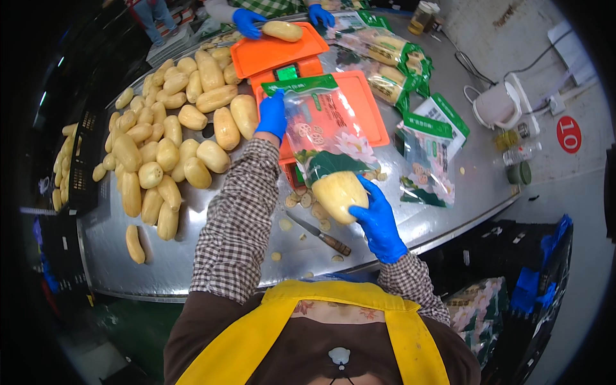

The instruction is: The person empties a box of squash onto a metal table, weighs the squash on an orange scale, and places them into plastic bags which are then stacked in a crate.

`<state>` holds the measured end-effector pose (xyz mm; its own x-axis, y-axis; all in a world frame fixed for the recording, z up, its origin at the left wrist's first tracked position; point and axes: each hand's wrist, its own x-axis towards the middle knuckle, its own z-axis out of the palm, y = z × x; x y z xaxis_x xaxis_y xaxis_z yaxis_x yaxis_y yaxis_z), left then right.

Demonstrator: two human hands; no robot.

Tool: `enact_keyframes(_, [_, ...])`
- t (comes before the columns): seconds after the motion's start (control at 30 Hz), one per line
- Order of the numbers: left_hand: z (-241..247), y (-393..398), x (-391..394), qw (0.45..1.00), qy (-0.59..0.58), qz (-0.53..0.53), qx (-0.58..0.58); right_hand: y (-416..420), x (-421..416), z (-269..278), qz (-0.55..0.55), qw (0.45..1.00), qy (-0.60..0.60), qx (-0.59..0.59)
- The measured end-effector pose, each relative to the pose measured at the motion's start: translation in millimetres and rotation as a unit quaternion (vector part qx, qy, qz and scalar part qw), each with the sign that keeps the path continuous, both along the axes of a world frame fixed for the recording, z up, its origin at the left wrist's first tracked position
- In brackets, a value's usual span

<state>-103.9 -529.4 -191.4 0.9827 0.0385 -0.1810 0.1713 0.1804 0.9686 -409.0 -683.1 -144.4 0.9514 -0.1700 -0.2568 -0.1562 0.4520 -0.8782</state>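
My left hand point(273, 115), in a blue glove, grips the upper left corner of a clear plastic bag point(327, 125) with a green top band and printed lotus flowers. The bag lies over the orange tray point(373, 110) of a scale. In my gloved right hand point(380, 219) is a thick peeled lotus root piece point(339, 196), just below the bag's bottom edge. A knife with a wooden handle point(336, 244) rests on the metal table beneath that hand. Cut lotus root slices point(306, 199) are scattered beside the blade.
A heap of peeled lotus roots point(168, 154) covers the table's left part. Opposite, a person's gloved hand point(248, 23) touches a root point(283, 31) on a second orange scale point(284, 53). Filled bags point(387, 82) and flat bags point(428, 159) lie right, near jars point(519, 173) and an electric kettle point(495, 105).
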Motion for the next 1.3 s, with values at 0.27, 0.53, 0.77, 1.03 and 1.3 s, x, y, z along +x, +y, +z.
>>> enact_keyframes(0.27, [62.7, 1.8, -64.5, 0.848, -0.416, 0.161, 0.287, -25.9, -71.8, -5.4, -0.068, 0.997, -0.038, 0.015])
enact_keyframes(0.53, [105.3, -3.3, -239.0, 0.854, -0.292, -0.37, 0.219, -27.5, -73.1, -5.1, -0.045, 0.997, -0.064, -0.01])
enact_keyframes(0.77, [107.7, -1.2, -248.3, 0.879, -0.158, -0.395, 0.217, -30.1, -77.3, 3.8, -0.02, 0.998, -0.049, -0.046])
enact_keyframes(1.03, [94.9, -0.5, -245.2, 0.883, -0.129, -0.377, 0.25, -30.1, -80.8, -0.7, -0.01, 0.998, -0.047, -0.028])
enact_keyframes(1.3, [82.3, 8.5, -235.9, 0.89, -0.332, -0.225, 0.217, -28.2, -77.6, -4.6, -0.023, 0.999, -0.049, -0.003])
